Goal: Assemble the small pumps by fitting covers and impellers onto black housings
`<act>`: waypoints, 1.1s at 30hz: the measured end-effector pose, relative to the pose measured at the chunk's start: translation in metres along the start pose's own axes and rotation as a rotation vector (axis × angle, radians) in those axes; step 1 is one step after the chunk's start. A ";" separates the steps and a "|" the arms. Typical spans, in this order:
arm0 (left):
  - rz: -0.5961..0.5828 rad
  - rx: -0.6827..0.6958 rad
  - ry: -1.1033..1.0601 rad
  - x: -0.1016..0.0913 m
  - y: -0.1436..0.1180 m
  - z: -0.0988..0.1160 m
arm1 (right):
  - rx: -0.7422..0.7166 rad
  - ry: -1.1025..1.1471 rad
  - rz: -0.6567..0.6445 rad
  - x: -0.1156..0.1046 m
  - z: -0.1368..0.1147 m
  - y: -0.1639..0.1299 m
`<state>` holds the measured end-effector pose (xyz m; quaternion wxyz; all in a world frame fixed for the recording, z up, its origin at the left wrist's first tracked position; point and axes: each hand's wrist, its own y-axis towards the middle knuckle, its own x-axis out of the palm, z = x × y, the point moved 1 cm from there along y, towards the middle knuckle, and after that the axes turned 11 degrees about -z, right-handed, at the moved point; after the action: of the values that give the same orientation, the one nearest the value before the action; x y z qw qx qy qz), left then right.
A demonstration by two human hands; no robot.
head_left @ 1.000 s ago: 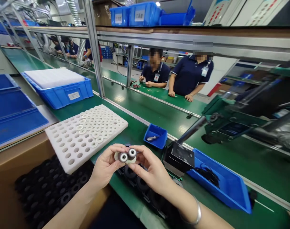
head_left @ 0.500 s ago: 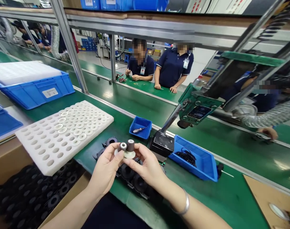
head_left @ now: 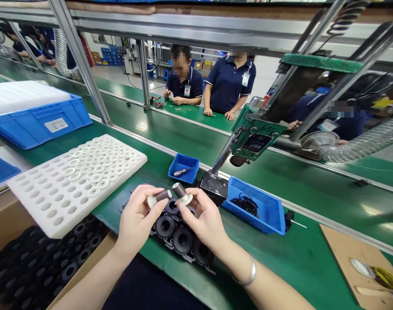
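My left hand (head_left: 136,215) pinches a white-flanged part with a dark brown cylinder (head_left: 162,196), lying nearly sideways and pointing right. Between the fingertips of my right hand (head_left: 205,215) is a second such part (head_left: 179,190), its dark cylinder tilted up to the left above a pale round flange. The two parts are close together, with a small gap between them. Beneath my hands, several round black frames (head_left: 182,239) with ring-shaped centres lie in rows on the green bench (head_left: 248,267), partly hidden by my hands.
On the left is a white foam tray (head_left: 43,189) with holes and several white rings, near a blue crate (head_left: 38,129). Beyond my hands stand a small blue bin (head_left: 173,161), a green-headed press (head_left: 256,137) and a blue bin of black cords (head_left: 273,219). Co-workers sit and stand opposite.
The two parts, upright side by side before, are now separated and tilted. My hands have moved slightly apart, exposing more of the black frames. The view has shifted a little.
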<state>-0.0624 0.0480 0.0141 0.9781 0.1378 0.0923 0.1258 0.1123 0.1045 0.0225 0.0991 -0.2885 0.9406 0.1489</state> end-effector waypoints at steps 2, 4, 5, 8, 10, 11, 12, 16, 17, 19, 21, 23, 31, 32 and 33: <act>-0.029 0.043 0.118 -0.006 0.001 -0.003 | -0.050 -0.196 0.052 -0.010 0.001 -0.002; -0.077 0.046 0.188 -0.009 0.000 -0.007 | -0.098 -0.364 0.066 -0.021 0.002 -0.005; -0.105 0.033 0.213 -0.010 0.000 -0.009 | -0.122 -0.432 0.056 -0.025 0.003 -0.005; -0.156 -0.001 0.261 -0.008 -0.003 -0.014 | -0.185 -0.571 -0.001 -0.034 0.003 -0.009; -0.170 0.013 0.282 -0.005 -0.004 -0.014 | -0.202 -0.608 -0.041 -0.035 0.004 -0.011; -0.172 0.027 0.292 -0.005 -0.005 -0.013 | -0.205 -0.619 -0.056 -0.034 0.004 -0.012; -0.172 0.039 0.298 -0.004 -0.005 -0.012 | -0.203 -0.629 -0.067 -0.033 0.004 -0.012; -0.218 -0.017 0.239 -0.004 -0.005 -0.011 | -0.203 -0.660 -0.096 -0.029 0.003 -0.011; -0.242 -0.055 0.200 -0.004 -0.005 -0.011 | -0.204 -0.661 -0.108 -0.028 0.002 -0.011; -0.294 -0.142 0.119 -0.005 -0.004 -0.010 | -0.213 -0.650 -0.130 -0.027 0.001 -0.009; -0.337 -0.225 0.061 -0.005 -0.003 -0.008 | -0.215 -0.618 -0.143 -0.025 0.000 -0.007; -0.373 -0.284 0.042 -0.006 -0.002 -0.004 | -0.196 -0.572 -0.163 -0.024 -0.001 -0.006; -0.496 -0.351 -0.051 -0.004 0.000 0.002 | -0.143 -0.447 -0.281 -0.022 0.005 0.000; -0.511 -0.364 -0.089 -0.003 0.000 0.002 | -0.148 -0.439 -0.288 -0.021 0.007 0.001; -0.526 -0.379 -0.126 -0.003 0.000 0.002 | -0.151 -0.432 -0.294 -0.019 0.008 0.002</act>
<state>-0.0644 0.0467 0.0160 0.9891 -0.0674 0.0390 -0.1248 0.1277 0.1182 0.0210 0.2964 -0.3900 0.8319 0.2607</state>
